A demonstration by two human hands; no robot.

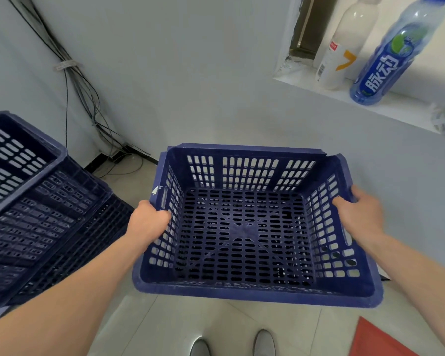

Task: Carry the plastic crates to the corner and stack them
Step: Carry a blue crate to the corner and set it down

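Head view.

Surface and room: pale tiled floor (165, 327) is seen below, met by a plain light wall (190, 73). A bundle of dark cables (82, 93) is run down the wall into the corner and spread on the floor there. At upper right a white ledge (385, 109) is set into the wall; a white bottle (344, 47) and a blue bottle (391, 57) are stood on it, just beside each other. A blurred pale object at the ledge's far right cannot be made out. A red mat (380, 340) is noted at lower right, and two grey shoes (199, 348) at the bottom edge.

Edges and open room: dark blue stacked crates (49, 214) are piled at the left, the top one tilted. A strip of bare floor is left between this pile and the carried crate. The wall under the ledge is close behind the carried crate's far rim.

Task's thing: a blue slotted plastic crate (249, 170) is held in the air over the floor, in front of the body, open side up and empty. It is gripped at both short sides. The left hand (149, 222) is closed round the left rim, thumb inside the wall. The right hand (357, 214) is closed round the right rim, its fingers (361, 195) wrapped over the edge, thumb laid inside. The stacked crates are touched by neither hand.
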